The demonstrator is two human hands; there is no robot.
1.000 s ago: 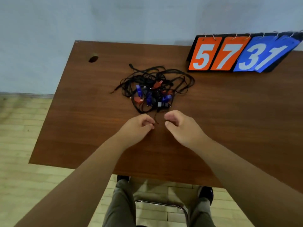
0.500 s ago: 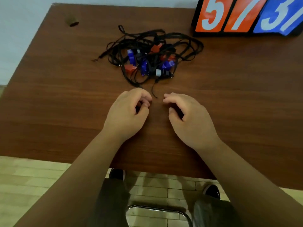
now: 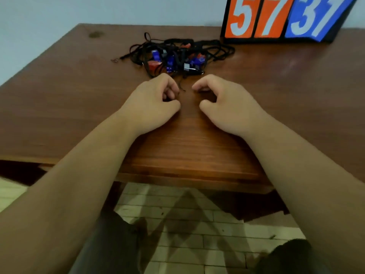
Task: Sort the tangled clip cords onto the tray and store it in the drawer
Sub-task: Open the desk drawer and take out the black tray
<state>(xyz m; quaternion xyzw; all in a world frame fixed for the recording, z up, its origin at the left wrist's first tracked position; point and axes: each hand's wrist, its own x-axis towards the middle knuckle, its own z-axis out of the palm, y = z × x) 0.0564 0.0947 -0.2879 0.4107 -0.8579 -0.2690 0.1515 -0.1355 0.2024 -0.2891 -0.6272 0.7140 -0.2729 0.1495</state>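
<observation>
A tangle of black clip cords with blue, red and grey clips lies on the brown wooden table, towards the back middle. My left hand rests on the table just in front of the tangle, fingers loosely curled and holding nothing. A loose cord end lies right by its fingertips. My right hand rests beside it in the same loosely curled way, also holding nothing, a small gap from the cords. No tray or drawer shows in this view.
A flip scoreboard with orange 5 7 and blue 3 1 stands at the back right, close to the tangle. The table's front edge runs under my forearms. Tiled floor and my knees show below.
My head has dropped lower and closer to the table. Both hands stay in front of the tangle, loosely curled, and the cords have not moved.
</observation>
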